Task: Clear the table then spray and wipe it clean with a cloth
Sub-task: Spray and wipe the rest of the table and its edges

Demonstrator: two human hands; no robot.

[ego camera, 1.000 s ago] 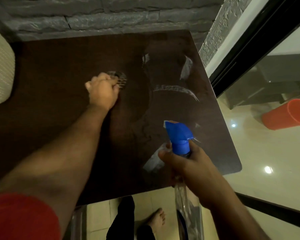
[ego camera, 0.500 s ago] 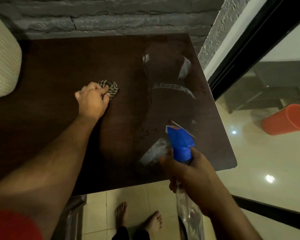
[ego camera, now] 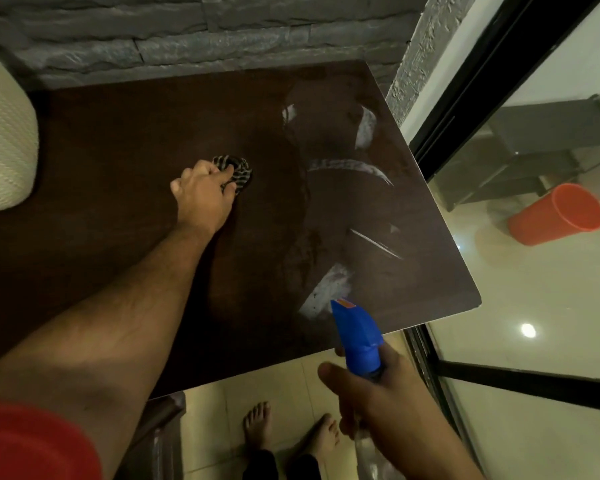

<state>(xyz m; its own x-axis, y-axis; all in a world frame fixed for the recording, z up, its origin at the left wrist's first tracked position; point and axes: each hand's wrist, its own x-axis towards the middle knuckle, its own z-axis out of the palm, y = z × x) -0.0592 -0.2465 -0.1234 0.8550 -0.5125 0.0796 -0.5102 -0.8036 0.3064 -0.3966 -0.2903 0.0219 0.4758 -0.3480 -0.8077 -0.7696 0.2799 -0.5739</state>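
Striped cloth (ego camera: 234,169), bunched and soft, sits mid-table under my left hand (ego camera: 201,195), whose fingers curl round it and press it to the dark glossy table (ego camera: 118,209). My right hand (ego camera: 378,393) grips the clear spray bottle (ego camera: 357,336) by its blue nozzle at the near edge. Clearing looks done; wet streaks to the right suggest wiping remains.

Orange cup (ego camera: 557,214) (tilted), cream cushion (ego camera: 4,133)
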